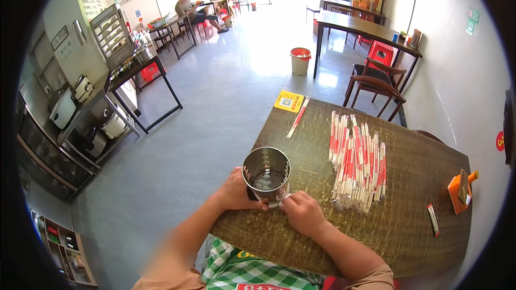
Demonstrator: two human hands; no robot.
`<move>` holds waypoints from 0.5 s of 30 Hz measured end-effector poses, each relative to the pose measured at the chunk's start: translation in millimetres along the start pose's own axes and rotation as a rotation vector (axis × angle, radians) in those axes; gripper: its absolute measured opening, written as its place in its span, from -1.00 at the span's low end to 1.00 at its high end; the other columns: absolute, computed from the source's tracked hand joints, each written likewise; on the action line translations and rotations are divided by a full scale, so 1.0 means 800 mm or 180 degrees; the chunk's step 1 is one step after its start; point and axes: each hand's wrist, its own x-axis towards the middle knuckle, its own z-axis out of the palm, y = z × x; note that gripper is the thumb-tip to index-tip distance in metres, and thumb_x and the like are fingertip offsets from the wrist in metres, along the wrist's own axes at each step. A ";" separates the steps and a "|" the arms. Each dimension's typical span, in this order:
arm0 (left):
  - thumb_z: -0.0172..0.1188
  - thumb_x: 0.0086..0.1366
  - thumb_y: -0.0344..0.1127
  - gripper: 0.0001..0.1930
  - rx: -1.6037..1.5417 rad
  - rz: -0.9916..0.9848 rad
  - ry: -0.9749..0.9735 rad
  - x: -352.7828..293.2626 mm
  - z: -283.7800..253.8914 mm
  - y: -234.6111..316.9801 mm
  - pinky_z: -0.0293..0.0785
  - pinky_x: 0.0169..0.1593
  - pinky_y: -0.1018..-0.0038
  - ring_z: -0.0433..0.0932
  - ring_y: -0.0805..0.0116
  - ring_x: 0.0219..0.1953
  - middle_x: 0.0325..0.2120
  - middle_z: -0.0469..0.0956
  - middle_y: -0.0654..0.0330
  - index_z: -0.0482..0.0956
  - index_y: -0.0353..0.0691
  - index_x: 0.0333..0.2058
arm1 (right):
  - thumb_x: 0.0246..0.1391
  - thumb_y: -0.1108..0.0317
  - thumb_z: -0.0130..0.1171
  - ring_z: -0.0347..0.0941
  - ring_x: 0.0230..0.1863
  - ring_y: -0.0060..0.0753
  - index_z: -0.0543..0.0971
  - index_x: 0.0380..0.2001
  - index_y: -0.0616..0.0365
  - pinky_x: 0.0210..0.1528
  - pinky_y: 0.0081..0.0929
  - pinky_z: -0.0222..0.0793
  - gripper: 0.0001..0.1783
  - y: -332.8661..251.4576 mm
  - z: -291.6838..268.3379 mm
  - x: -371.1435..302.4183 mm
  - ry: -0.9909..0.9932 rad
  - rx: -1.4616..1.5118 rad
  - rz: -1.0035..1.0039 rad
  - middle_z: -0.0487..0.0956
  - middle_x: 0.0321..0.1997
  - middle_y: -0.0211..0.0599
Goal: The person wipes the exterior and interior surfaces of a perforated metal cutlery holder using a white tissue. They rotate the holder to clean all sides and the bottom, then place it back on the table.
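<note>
My left hand (235,192) is wrapped round a steel chopstick holder (266,167), a cylinder with holes in its wall and base. The holder is upright near the left edge of the brown table (312,145), and nothing is inside it. My right hand (305,214) is closed against the holder's near right side. Something whitish shows at its fingertips, too small to name. To the right lies a pile of paper-wrapped chopsticks (357,166) with red bands. One more wrapped pair (298,118) lies apart at the far left, and a toothpick (309,171) lies beside the holder.
A yellow card (288,101) lies at the table's far corner. On the right are an orange container (458,197) and a small white packet (433,220). A wooden chair (379,83) and a bin (300,62) stand beyond. Two people sit far back at the left.
</note>
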 end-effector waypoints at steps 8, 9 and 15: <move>0.79 -0.29 0.30 0.11 -0.0304 -0.0162 -0.0007 -0.009 0.016 -0.005 0.27 0.40 0.11 0.52 0.00 0.29 0.18 0.61 0.07 0.59 -0.15 0.23 | 0.13 0.44 0.38 0.60 -0.24 -0.06 0.60 -0.28 0.14 -0.16 -0.15 0.59 -0.87 0.013 -0.016 0.011 0.0475 0.0095 0.0364 0.61 -0.35 -0.21; 0.79 -0.31 0.31 0.13 -0.0245 -0.0116 -0.0004 -0.007 0.017 -0.009 0.27 0.40 0.10 0.52 0.00 0.28 0.18 0.61 0.07 0.58 -0.15 0.24 | 0.14 0.44 0.38 0.60 -0.23 -0.06 0.59 -0.29 0.14 -0.17 -0.15 0.59 -0.87 0.011 -0.016 0.012 0.0429 0.0156 0.0323 0.62 -0.35 -0.21; 0.79 -0.35 0.35 0.23 -0.0002 -0.0094 0.0019 -0.011 0.023 -0.019 0.30 0.38 0.08 0.52 -0.04 0.29 0.21 0.60 0.03 0.53 -0.17 0.30 | 0.15 0.41 0.46 0.67 -0.22 -0.01 0.68 -0.20 0.19 -0.13 -0.10 0.62 -0.81 -0.005 -0.005 -0.001 -0.0066 0.0236 0.0178 0.71 -0.29 -0.11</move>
